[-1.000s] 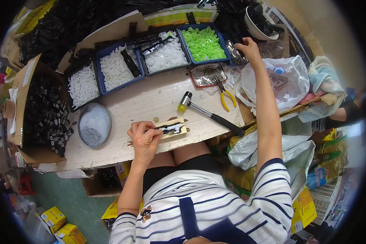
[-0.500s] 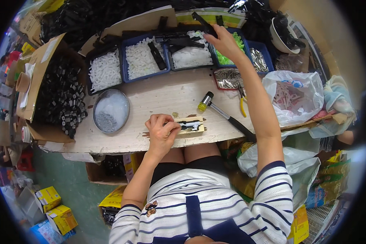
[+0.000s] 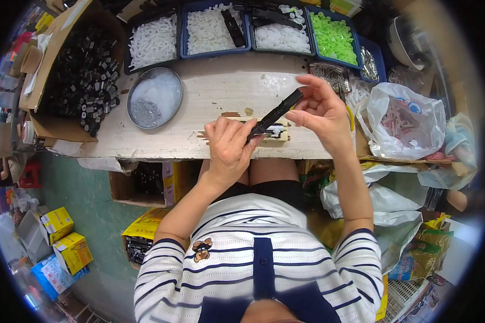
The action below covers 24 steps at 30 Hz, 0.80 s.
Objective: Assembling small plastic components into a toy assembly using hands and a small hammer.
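A slim black plastic piece (image 3: 277, 113) slants up to the right above the workbench. My left hand (image 3: 229, 148) pinches its lower end between thumb and fingers. My right hand (image 3: 326, 110) is at the upper end, fingers and thumb spread around the tip; whether they touch it I cannot tell. Under the piece, near the bench's front edge, lies a cream-coloured block (image 3: 277, 135) with black and white parts set in it. My left hand covers its left part.
Along the back stand trays of white plastic parts (image 3: 153, 43), white discs (image 3: 281, 39) and green parts (image 3: 333, 39). A round metal dish (image 3: 155, 99) and a carton of black pieces (image 3: 86, 75) are at left; a plastic bag (image 3: 401, 121) of pinkish parts is at right.
My right hand has come back from the rear trays with the black piece, toward my left hand, which now grips its lower end. The view has shifted; the hammer no longer shows.
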{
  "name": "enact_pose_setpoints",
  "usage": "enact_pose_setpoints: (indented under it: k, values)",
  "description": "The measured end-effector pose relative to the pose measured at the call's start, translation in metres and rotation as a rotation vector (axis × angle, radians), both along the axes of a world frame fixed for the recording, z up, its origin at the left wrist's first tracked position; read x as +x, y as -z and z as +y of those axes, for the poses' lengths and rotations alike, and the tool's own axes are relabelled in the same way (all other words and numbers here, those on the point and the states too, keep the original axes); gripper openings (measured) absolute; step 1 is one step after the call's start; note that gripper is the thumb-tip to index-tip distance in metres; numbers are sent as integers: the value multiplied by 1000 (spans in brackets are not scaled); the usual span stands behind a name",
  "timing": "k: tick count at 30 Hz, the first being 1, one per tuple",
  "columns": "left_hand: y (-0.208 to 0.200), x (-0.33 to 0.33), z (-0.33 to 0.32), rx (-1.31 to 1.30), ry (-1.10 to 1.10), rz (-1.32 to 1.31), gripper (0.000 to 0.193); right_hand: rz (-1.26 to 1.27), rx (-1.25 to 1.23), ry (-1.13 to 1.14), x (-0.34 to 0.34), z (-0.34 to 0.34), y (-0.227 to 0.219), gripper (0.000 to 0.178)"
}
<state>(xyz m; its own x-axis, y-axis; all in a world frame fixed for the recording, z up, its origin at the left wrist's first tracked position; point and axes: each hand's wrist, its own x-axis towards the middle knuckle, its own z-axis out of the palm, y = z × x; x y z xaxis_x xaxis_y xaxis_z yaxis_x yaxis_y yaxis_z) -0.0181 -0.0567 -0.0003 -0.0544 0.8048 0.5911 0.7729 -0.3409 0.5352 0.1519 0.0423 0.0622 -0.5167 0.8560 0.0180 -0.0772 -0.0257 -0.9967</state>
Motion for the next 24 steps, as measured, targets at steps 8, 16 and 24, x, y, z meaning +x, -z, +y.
enact_pose_setpoints:
  k: [8, 16, 24]
  values:
    - [-8, 19, -13, -135, 49, -77, 43, 114, 91, 144, -19, -38, 23, 39]
    - [13, -47, -27, -229, -102, -188, 44, -683, 1082, -43, -28, -32, 44, 41]
    - [21, -56, -26, -242, -111, -192, 44, -797, 1152, -190, -54, -34, 63, 41]
